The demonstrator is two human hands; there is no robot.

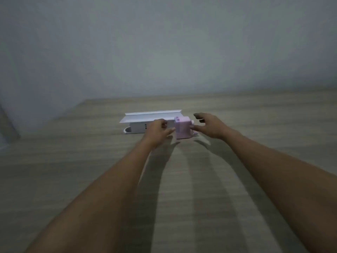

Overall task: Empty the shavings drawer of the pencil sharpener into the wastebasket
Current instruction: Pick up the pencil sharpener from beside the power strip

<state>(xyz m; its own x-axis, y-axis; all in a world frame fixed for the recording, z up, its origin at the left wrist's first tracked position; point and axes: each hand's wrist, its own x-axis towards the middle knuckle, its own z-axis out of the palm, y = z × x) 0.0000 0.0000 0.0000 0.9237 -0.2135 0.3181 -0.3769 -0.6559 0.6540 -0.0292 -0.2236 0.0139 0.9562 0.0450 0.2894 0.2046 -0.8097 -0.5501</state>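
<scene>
A small pink pencil sharpener (182, 128) stands upright on the wooden table (91, 170), far out in front of me. My left hand (158, 132) is just left of it, fingers loosely curled, thumb tip reaching toward or touching its left side. My right hand (207, 126) hovers at its right side, fingers spread, fingertips close to the small crank there. Neither hand has a clear hold on the sharpener. Its shavings drawer cannot be made out in the blur. No wastebasket is in view.
A white box (138, 127) with its lid flap (151, 115) open lies directly behind and left of the sharpener, near the far table edge. A plain grey wall (164, 42) rises behind the table.
</scene>
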